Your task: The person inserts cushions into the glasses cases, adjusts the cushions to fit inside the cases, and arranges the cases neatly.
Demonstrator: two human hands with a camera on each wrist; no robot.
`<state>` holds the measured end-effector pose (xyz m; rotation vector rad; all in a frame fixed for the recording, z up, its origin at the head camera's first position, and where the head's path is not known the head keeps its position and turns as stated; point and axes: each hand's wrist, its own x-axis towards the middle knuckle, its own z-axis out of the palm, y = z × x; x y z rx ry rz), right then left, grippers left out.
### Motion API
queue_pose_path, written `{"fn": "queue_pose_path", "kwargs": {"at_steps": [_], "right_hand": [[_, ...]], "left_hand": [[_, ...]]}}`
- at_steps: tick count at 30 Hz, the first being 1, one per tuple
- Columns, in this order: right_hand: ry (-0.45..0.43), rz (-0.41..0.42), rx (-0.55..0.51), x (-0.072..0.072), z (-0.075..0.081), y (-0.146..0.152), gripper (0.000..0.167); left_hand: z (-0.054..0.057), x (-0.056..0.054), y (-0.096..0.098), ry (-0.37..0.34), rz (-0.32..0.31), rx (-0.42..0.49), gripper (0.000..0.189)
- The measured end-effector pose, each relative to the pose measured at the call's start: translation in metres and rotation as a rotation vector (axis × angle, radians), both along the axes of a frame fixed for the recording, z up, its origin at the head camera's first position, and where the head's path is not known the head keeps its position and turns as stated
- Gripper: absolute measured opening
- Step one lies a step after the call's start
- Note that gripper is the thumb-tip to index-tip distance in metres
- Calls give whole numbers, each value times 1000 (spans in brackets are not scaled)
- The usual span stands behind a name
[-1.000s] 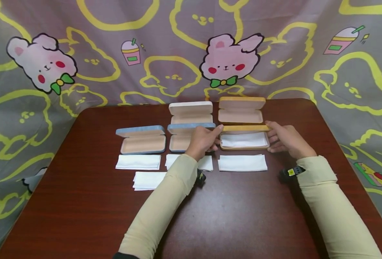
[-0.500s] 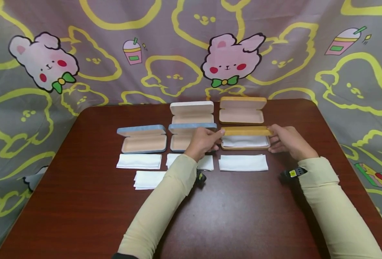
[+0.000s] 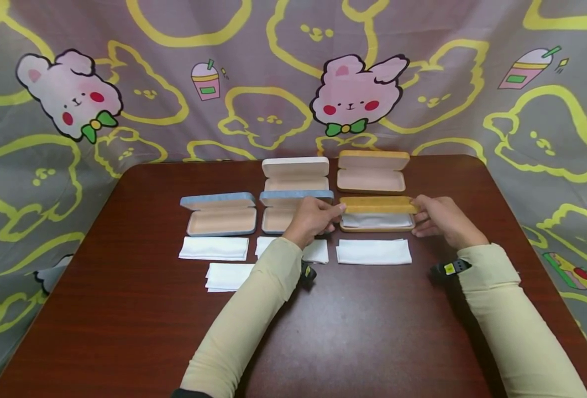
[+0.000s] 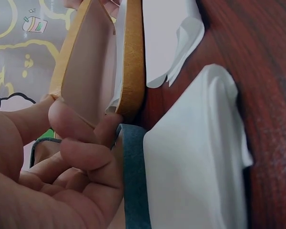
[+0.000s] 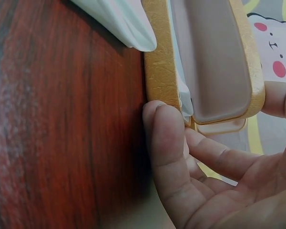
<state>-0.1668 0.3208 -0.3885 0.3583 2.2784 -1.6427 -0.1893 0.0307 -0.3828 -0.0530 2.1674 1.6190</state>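
Observation:
A yellow glasses case (image 3: 378, 205) stands at the right of the front row, its lid partly lowered. Inside lies a folded white cloth (image 3: 376, 221), seen under the lid. My left hand (image 3: 312, 218) holds the case's left end, thumb at the lid's corner and curled fingers by the base. At the other end my right hand (image 3: 440, 219) grips likewise. In the right wrist view, the thumb meets the lid (image 5: 217, 62) and fingertips (image 5: 167, 124) press the base's end. The left hand partly covers a blue glasses case (image 3: 273, 220) beside it.
Behind stand an open white case (image 3: 295, 166) and another open yellow case (image 3: 371, 179). An open blue case (image 3: 221, 221) is at the left. Folded white cloths (image 3: 373, 252) lie in front of the cases, some partly behind the left arm. A patterned curtain (image 3: 253, 50) hangs behind the table.
The yellow case's lid has tilted forward and down, covering more of the cloth inside. Both hands have stayed at its ends, moving slightly down with the lid.

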Motion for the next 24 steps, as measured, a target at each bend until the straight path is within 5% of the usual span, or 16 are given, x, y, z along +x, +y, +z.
{"fn": "queue_pose_path", "kwargs": {"at_steps": [13, 24], "right_hand": [[15, -44, -7, 5, -2, -1, 39], [27, -27, 61, 11, -1, 1, 47]], "left_hand": [[-2, 0, -1, -15, 0, 12, 34], [1, 4, -4, 44, -54, -22, 38]]}}
